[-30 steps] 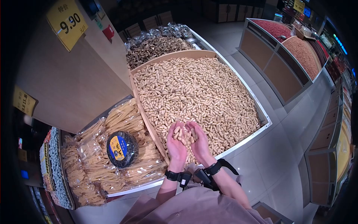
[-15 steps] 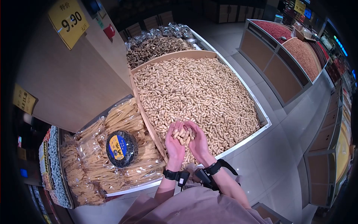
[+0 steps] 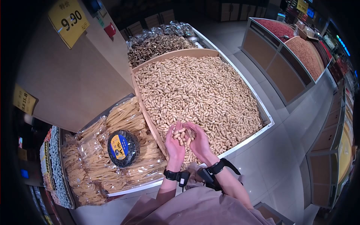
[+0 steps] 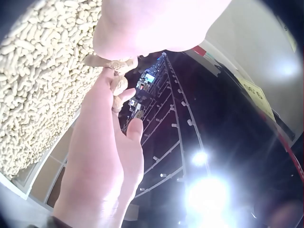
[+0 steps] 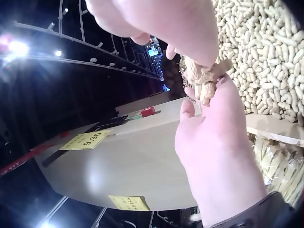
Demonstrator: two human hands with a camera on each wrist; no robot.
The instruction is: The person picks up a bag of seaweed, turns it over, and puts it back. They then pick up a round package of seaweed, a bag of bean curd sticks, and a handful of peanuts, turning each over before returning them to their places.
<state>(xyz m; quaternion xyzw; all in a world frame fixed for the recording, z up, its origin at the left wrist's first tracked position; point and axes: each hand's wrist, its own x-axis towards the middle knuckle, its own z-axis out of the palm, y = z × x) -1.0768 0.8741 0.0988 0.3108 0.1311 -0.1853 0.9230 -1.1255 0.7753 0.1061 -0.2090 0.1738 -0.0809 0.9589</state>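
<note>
Side by side over the near edge of a heap of unshelled peanuts, both hands form a cup. The left hand has its palm up, fingers bent inward around a small batch of peanuts. From the other side, the right hand curves around the same batch, its fingertips close to the left hand's. In the left wrist view several held peanuts show between the two hands. The right wrist view has the held peanuts bunched between the palms. Each wrist wears a black strap.
A wooden divider separates the peanuts from bagged dried strips on the left, where a round dark package lies. Dried brown goods fill the bin behind. A pillar stands left; another display stands right.
The hands have drawn slightly closer together, and the peanuts in them have shifted into a tighter bunch. Their place over the heap is nearly the same.
</note>
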